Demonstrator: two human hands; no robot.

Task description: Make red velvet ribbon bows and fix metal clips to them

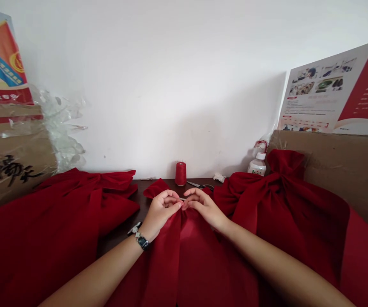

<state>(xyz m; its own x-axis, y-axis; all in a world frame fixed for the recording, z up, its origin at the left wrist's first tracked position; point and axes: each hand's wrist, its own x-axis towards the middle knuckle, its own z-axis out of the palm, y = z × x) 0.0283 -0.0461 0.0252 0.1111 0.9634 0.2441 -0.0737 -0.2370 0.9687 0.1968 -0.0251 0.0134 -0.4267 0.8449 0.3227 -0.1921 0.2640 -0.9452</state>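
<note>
My left hand [163,209] pinches thumb to fingertips at the gathered top of a red cloth [199,251], which hangs down toward me in folds. My right hand [205,207] meets it there, thumb and finger closed together close to the same gather. What the right fingertips hold is too small to make out. A thin pale line shows between the two hands; I cannot tell what it is. Just beyond them stands a cone of red thread [180,174] with several pins or needles upright in its top. Scissors [199,185] lie to its right.
Gathered red cloth lies in piles at left [56,213] and right [286,213]. Cardboard boxes [11,149] flank the dark table, the left one with loose clear plastic. A white-capped bottle [257,165] stands at the back right. A white wall [158,85] closes off the back.
</note>
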